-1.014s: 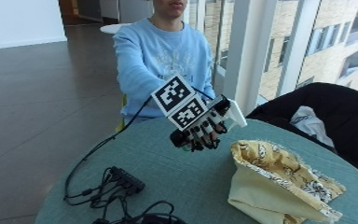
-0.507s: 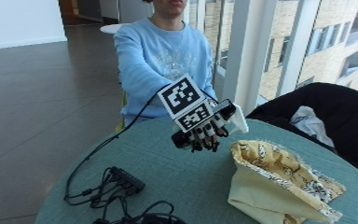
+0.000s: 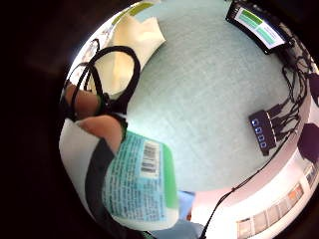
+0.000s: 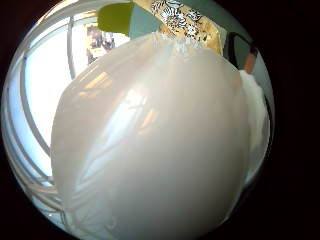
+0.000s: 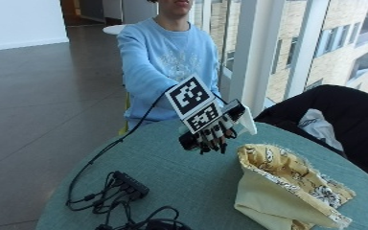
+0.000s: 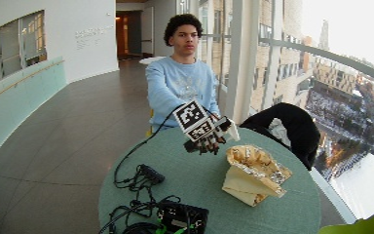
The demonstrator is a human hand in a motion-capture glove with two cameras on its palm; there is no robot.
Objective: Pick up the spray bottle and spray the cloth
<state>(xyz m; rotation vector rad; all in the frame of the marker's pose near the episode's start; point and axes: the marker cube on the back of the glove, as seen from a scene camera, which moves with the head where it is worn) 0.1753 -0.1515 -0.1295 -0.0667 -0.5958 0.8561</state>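
Note:
In the outside view my gloved right hand [image 5: 208, 135] hovers above the green table [image 5: 184, 191], its fingers curled round a white spray bottle [image 5: 247, 122]. The bottle's white end juts from the hand toward the cloth [image 5: 286, 187]. That cloth is yellow with a patterned side and lies crumpled on the table to the hand's side. The little finger side palm view shows the bottle's turquoise label [image 3: 139, 184] against my palm, with the cloth [image 3: 134, 45] beyond. The bottle's white body [image 4: 155, 140] fills the thumb side palm view, with the cloth [image 4: 180, 20] at its edge. The wide outside view shows the hand [image 6: 203, 139] held above the table beside the cloth [image 6: 255, 170].
A black hub with tangled cables [image 5: 130, 184] lies on the table's near left. A black device with a lit screen [image 6: 184, 217] sits at the front edge. A black jacket [image 5: 337, 115] hangs over a chair behind the cloth.
The hand with the bottle has dipped slightly and drifted a little toward the cloth. The cloth has not moved.

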